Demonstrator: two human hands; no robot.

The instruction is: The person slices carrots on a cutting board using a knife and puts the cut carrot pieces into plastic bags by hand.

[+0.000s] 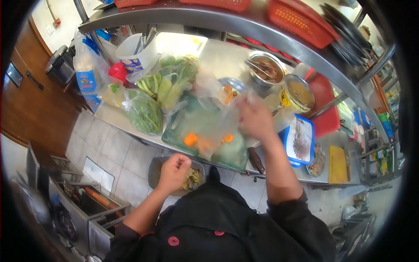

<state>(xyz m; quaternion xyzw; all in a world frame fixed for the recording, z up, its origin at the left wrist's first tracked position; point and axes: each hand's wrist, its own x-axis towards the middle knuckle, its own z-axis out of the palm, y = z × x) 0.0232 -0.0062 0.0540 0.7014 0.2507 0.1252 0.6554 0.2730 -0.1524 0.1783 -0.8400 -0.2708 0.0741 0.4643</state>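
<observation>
My right hand (255, 117) is raised over the right part of the green cutting board (183, 115), blurred by motion, with its fingers round a clear plastic bag (222, 115). Under the bag, orange pieces (190, 139) lie on the board. My left hand (176, 168) hovers in front of the counter edge, above a bin of scraps (192, 179). Its fingers are curled together; whatever they hold, if anything, is hidden. Behind the board stands a metal bowl (235, 84) with orange pieces in it. A knife handle (256, 160) shows at the board's right corner.
Bagged green vegetables (144, 111) lie left of the board. At the back are a white bucket (131, 56) and a steel pot of sauce (267, 70). A blue-rimmed container (300, 139) and a yellow board (338, 165) sit right. A metal shelf (209, 16) spans overhead.
</observation>
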